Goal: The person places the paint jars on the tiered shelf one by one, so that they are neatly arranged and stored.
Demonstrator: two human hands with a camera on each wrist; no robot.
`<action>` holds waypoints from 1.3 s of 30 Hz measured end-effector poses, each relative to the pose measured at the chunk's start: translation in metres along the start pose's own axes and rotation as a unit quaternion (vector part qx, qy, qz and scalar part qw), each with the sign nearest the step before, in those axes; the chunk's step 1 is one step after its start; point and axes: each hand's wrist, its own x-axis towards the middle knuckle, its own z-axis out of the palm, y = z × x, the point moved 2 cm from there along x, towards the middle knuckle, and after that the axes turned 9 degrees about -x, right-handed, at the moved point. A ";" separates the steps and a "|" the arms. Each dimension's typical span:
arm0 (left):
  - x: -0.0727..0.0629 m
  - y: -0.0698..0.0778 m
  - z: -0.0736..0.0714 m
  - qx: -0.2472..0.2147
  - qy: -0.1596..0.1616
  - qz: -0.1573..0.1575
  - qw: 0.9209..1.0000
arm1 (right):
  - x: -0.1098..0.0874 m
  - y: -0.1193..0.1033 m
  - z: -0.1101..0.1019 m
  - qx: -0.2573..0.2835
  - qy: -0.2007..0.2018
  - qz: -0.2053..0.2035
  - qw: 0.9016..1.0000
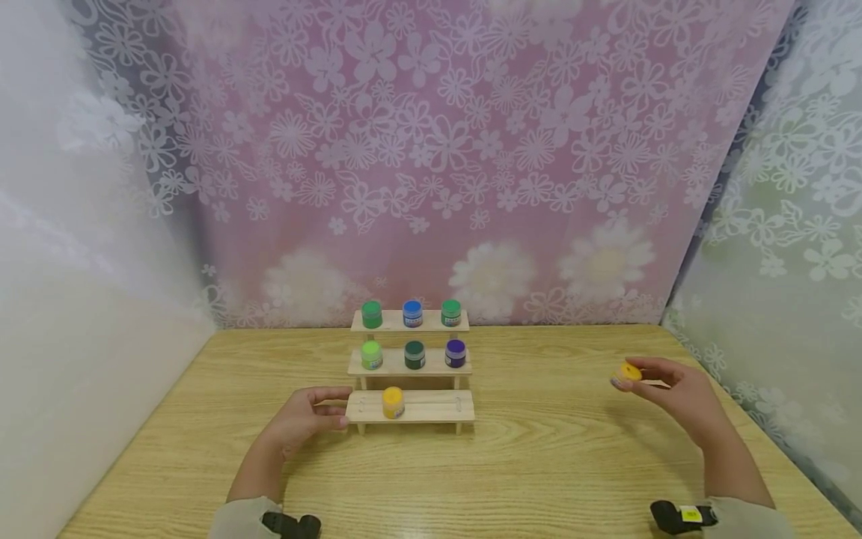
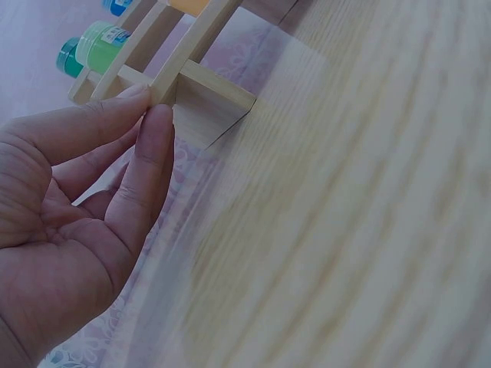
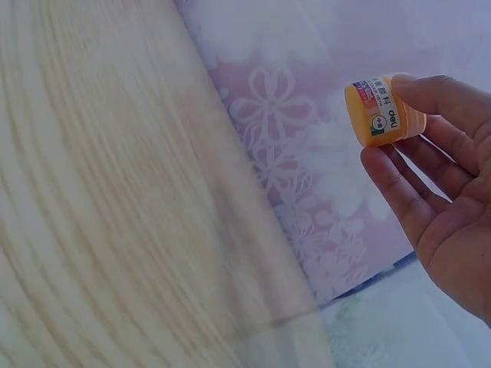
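My right hand [image 1: 683,393] holds a small yellow paint jar [image 1: 627,374] above the right side of the table. In the right wrist view, the thumb and fingers pinch this labelled jar [image 3: 376,111], which is tilted. At the left end of a three-step wooden rack [image 1: 431,413], my left hand [image 1: 303,419] pinches the lowest shelf's edge between thumb and fingers, as the left wrist view of the hand [image 2: 84,207] confirms. One yellow-orange paint jar [image 1: 393,403] stands upright on that lowest shelf, left of its middle.
The middle shelf bears a light green jar [image 1: 371,355], a dark green jar [image 1: 414,355] and a purple jar [image 1: 456,354]. On the top shelf stand two green jars and a blue jar [image 1: 413,314]. Flowered cloth [image 1: 431,150] hangs behind the wood-grain table [image 1: 539,479].
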 end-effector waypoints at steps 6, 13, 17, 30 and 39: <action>-0.001 0.000 0.000 0.002 0.001 0.000 1.000 | 0.001 -0.018 0.007 0.040 -0.008 -0.028 0.999; 0.000 -0.002 0.000 0.006 0.005 -0.003 1.000 | 0.001 -0.041 0.018 0.061 -0.013 -0.069 0.996; 0.001 -0.003 -0.001 0.005 0.011 -0.008 1.000 | -0.001 -0.059 0.019 0.082 -0.021 -0.088 0.993; 0.001 -0.003 -0.001 0.003 0.008 -0.009 1.000 | 0.006 -0.095 0.037 0.173 -0.061 -0.172 0.968; 0.001 -0.003 -0.001 0.002 0.011 -0.008 1.000 | 0.010 -0.114 0.050 0.183 -0.078 -0.198 0.960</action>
